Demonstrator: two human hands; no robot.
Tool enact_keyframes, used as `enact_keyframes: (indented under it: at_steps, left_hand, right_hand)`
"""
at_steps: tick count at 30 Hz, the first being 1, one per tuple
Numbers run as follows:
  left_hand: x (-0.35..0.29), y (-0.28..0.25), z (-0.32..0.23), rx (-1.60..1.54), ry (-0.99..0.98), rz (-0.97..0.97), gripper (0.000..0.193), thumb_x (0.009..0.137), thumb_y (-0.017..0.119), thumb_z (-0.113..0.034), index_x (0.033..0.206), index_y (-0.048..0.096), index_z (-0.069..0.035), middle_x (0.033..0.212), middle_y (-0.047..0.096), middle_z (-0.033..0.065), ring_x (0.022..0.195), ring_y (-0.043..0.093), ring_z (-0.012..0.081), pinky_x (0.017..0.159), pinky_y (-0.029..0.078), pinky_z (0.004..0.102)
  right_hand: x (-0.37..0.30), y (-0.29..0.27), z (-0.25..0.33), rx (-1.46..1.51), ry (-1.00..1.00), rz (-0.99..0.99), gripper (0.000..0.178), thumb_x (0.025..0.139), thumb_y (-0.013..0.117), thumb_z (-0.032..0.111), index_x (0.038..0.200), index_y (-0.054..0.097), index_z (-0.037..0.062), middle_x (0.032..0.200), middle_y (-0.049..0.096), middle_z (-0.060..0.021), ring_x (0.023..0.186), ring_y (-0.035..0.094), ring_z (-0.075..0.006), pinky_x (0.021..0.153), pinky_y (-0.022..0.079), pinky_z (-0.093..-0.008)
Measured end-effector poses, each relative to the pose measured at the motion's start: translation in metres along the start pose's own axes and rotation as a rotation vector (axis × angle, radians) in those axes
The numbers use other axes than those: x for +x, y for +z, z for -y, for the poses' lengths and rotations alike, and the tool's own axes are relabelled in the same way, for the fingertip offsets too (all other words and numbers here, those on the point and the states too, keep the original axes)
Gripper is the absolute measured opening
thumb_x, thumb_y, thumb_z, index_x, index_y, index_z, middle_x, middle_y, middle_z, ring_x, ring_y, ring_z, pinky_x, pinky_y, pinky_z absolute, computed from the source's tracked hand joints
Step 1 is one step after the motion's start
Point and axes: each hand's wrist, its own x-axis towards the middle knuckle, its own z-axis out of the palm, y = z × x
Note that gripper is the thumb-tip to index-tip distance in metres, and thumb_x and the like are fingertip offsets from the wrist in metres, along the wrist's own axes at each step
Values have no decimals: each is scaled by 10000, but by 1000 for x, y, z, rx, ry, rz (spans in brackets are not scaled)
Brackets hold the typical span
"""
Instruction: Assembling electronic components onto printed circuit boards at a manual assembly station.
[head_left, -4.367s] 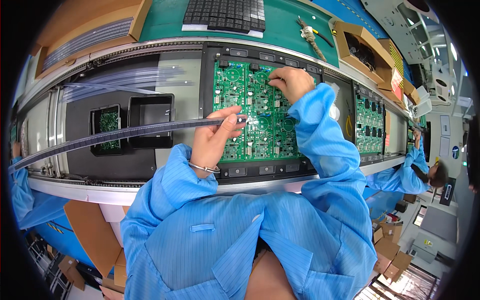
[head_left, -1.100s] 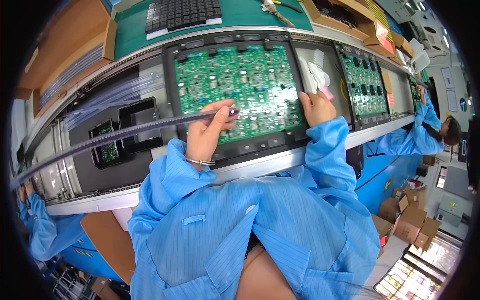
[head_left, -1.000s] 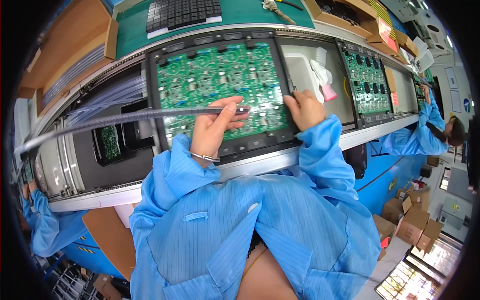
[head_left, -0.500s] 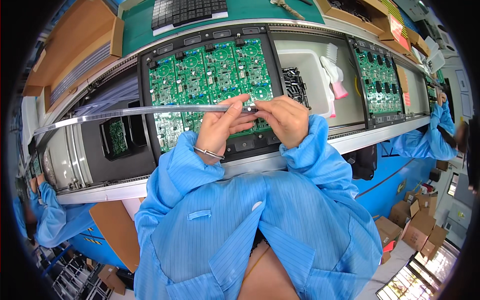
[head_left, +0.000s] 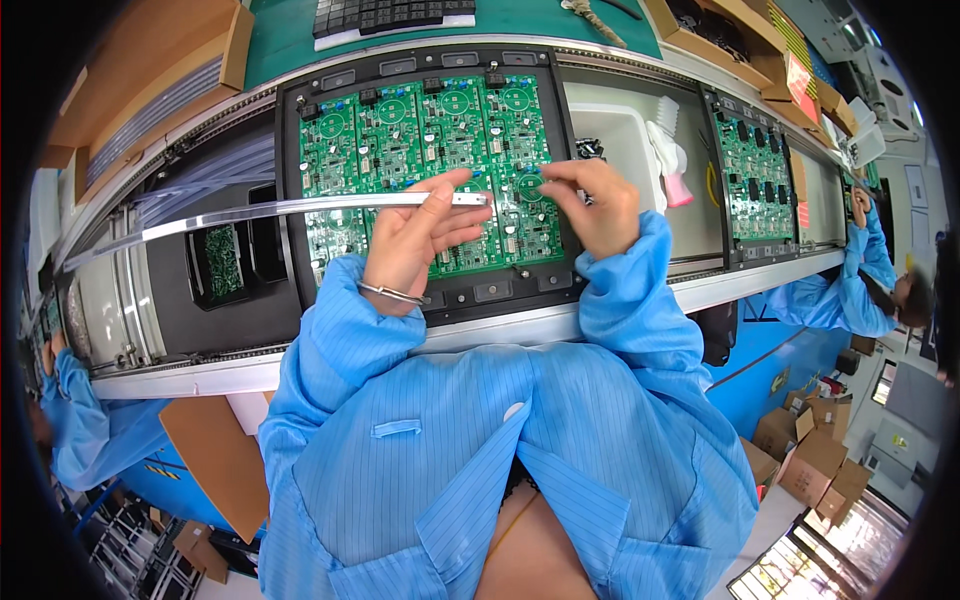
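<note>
A long clear plastic tube [head_left: 300, 206] rests across my left hand [head_left: 412, 228], its end between the thumb and the fingers; the other fingers are spread. Farther left the tube runs out past the edge of the frame. My right hand [head_left: 602, 208] is apart from the tube, just right of its end, with thumb and index finger pinched together. Whatever may be between those fingertips is too small to make out. Below both hands lie green circuit boards [head_left: 330, 165] in a black frame [head_left: 292, 230], carrying black, blue and white parts.
To the right stands a white bin [head_left: 625, 130] with a pink-tipped brush [head_left: 678, 190] beside it, then another framed board panel [head_left: 757, 180]. At the far left are a cardboard box [head_left: 215, 90] and more clear tubes [head_left: 215, 190]. People in blue sleeves work at either end.
My right hand has drawn away from the tube's end to the right and lifted slightly. My left hand has moved left with the tube.
</note>
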Motion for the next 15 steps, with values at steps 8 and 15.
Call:
enact_keyframes:
  at_steps: [8,15]
  left_hand:
    - [0,-7,-7,46,111,-103,360,899,525,-200,1155,496,52,976,620,198,901,633,235,736,519,258]
    - [0,-8,-5,47,113,-112,367,892,541,-203,1150,499,54,963,625,194,890,635,228,733,518,254]
  right_hand:
    - [3,4,-14,-204,29,209,191,652,700,11,835,675,59,787,631,-32,640,535,-132,560,423,-233]
    - [2,19,-9,-350,19,264,125,696,700,59,806,648,30,756,615,-36,642,532,-128,559,424,-215]
